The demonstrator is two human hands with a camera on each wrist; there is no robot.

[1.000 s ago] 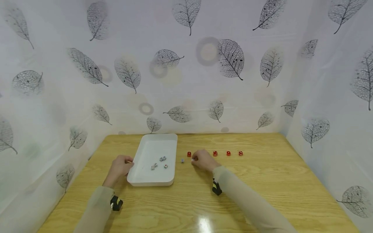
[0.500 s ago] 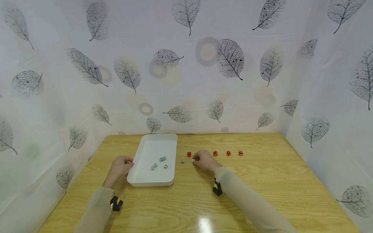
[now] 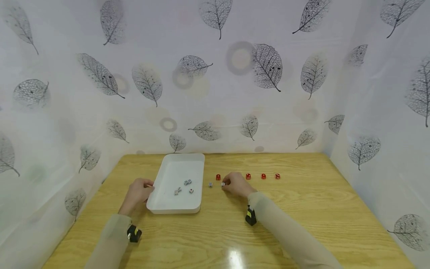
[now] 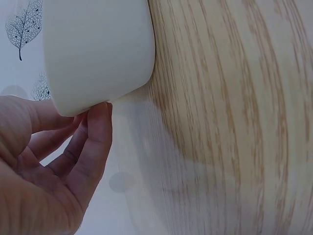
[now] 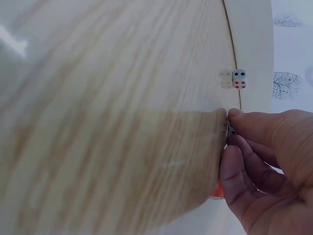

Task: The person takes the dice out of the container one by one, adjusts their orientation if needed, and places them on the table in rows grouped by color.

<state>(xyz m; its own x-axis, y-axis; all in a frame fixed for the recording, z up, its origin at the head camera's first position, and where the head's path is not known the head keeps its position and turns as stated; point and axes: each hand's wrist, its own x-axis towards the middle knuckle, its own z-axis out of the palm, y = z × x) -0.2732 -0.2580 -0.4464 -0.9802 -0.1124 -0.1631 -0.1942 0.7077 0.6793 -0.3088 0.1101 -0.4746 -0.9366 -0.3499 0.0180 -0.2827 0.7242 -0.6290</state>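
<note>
My left hand (image 3: 138, 192) grips the left side of a white plastic tray (image 3: 176, 164); in the left wrist view its fingers (image 4: 95, 139) curl under the tray's edge. Several white dice (image 3: 191, 191) lie inside the tray. To the right of it, my right hand (image 3: 236, 184) pinches a white die (image 3: 223, 184) at the tabletop, and the fingers hide most of that die in the right wrist view. Another white die (image 3: 210, 185) sits between this hand and the tray, its blue and red pips showing in the right wrist view.
Behind the white dice, several red dice stand in a spaced row, from one near the tray (image 3: 218, 177) to the rightmost red die (image 3: 277, 176). The wooden table (image 3: 302, 213) meets leaf-patterned sheeting (image 3: 228, 101) at the back and sides.
The right hand's pinched white die has shifted very slightly to the right. Left hand and tray keep their places; the head view has tilted a little.
</note>
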